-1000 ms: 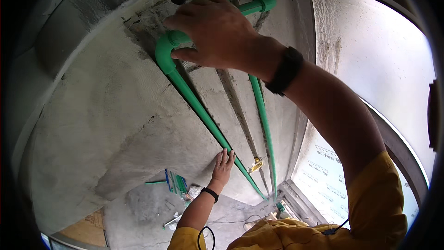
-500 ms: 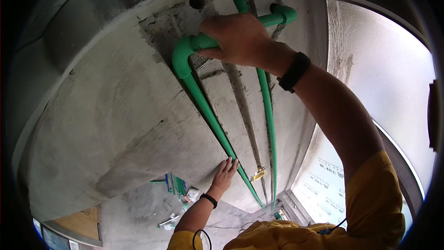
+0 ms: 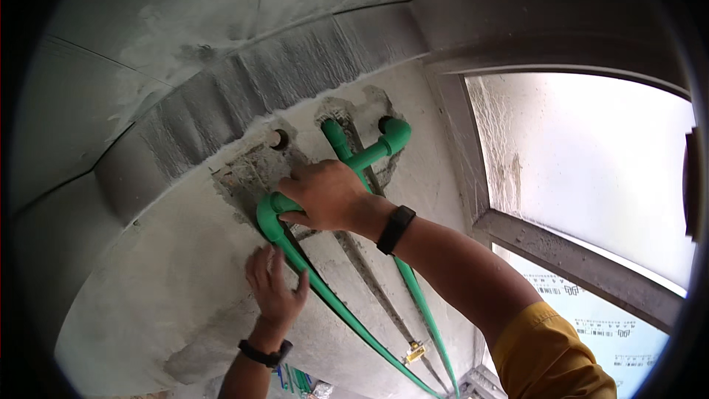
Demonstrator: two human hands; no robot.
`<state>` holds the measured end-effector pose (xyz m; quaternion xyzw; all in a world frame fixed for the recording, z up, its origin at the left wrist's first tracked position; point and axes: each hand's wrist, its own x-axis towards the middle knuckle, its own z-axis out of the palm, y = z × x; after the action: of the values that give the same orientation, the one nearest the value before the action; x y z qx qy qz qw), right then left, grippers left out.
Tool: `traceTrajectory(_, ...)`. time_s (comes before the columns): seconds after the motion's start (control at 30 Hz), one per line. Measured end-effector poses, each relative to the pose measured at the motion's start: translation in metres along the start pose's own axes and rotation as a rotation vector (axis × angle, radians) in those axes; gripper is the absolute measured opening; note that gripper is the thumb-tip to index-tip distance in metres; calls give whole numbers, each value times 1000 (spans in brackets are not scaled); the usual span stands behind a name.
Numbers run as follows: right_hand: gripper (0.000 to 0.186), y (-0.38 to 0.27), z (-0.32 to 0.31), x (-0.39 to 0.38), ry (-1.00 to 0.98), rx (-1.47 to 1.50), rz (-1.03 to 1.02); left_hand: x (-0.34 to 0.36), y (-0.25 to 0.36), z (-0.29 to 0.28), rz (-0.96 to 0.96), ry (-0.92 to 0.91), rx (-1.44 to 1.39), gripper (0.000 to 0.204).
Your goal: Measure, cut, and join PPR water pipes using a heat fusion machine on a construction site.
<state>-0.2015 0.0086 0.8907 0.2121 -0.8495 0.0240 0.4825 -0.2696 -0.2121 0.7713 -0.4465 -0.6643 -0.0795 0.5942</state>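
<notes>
My right hand (image 3: pixel 329 193) is wrapped around a short green plastic pipe (image 3: pixel 367 157) high on the wall. This pipe ends in a green elbow (image 3: pixel 269 220) on the left and another elbow (image 3: pixel 397 137) at a wall hole on the right. From the left elbow a long green pipe (image 3: pixel 336 303) runs down the wall. My left hand (image 3: pixel 275 284), slightly blurred, is beside the top of that long pipe, fingers spread and gripping nothing. A second green pipe (image 3: pixel 416 295) passes behind the short one; my right hand and wrist hide part of it.
Chiselled grooves (image 3: pixel 362 266) scar the concrete wall (image 3: pixel 199 273). A round hole (image 3: pixel 278 139) sits above my right hand. Low down is a small yellow object (image 3: pixel 416 352). Framed window panes (image 3: pixel 583 155) stand at the right; green pipe pieces (image 3: pixel 295 378) lie at the bottom.
My left hand has come up from low on the long pipe to just below the left elbow. The view has tilted upward; my right hand still grips the short pipe.
</notes>
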Motion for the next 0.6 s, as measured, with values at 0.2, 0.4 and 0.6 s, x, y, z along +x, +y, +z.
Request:
traceTrajectory(0.2,23,43,-7,-36,918,19,-7,74,-60,-1,-60,-145,205,61)
traceTrajectory(0.4,37,145,33,-78,699,239,498,86,-47,11,-67,-92,170,53)
traceTrajectory(0.6,43,173,48,-73,716,50,374,87,-44,10,-48,-59,222,53)
